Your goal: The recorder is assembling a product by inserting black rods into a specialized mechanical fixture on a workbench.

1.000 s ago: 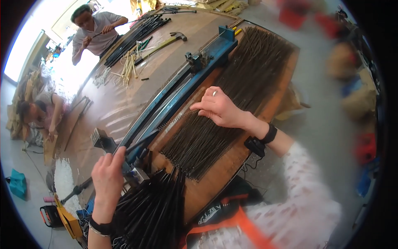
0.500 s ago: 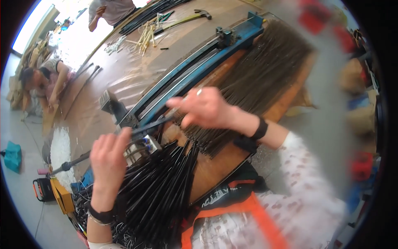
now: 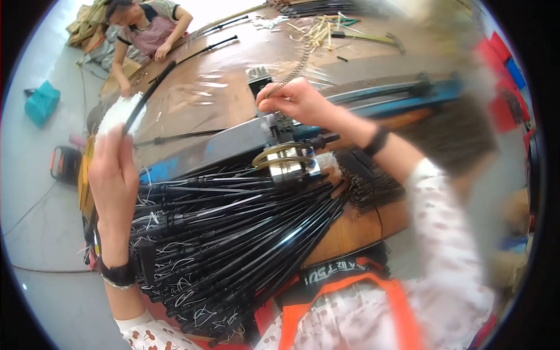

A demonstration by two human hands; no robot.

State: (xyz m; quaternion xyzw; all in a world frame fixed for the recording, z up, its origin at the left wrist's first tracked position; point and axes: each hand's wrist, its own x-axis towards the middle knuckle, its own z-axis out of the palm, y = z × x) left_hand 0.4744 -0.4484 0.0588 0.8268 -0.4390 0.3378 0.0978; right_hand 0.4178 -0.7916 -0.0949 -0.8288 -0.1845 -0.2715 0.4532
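Note:
At the left, my left hand (image 3: 114,175) is closed around a long black rod (image 3: 150,90), which slants up and away from the fist. Above the bench fixture, the fingers of my right hand (image 3: 294,102) pinch a long thin coil spring (image 3: 300,61) that curves upward. Below that hand stands a shiny metal clamp block (image 3: 286,167) with bent tubes, joined to a blue and grey rail (image 3: 213,143). A fanned heap of black rods (image 3: 233,233) with white ties lies between my forearms.
A blurred stack of springs (image 3: 431,146) lies at the right. Far back are a hammer (image 3: 370,38) and pale sticks (image 3: 321,32). A co-worker (image 3: 149,32) handles things at the far left, near a white pile (image 3: 119,114). A black case (image 3: 65,165) stands on the floor.
My view has turned left. The black rod, earlier stretched between both hands across the fixture, is now in my left hand at the left. My right hand now holds up a spring.

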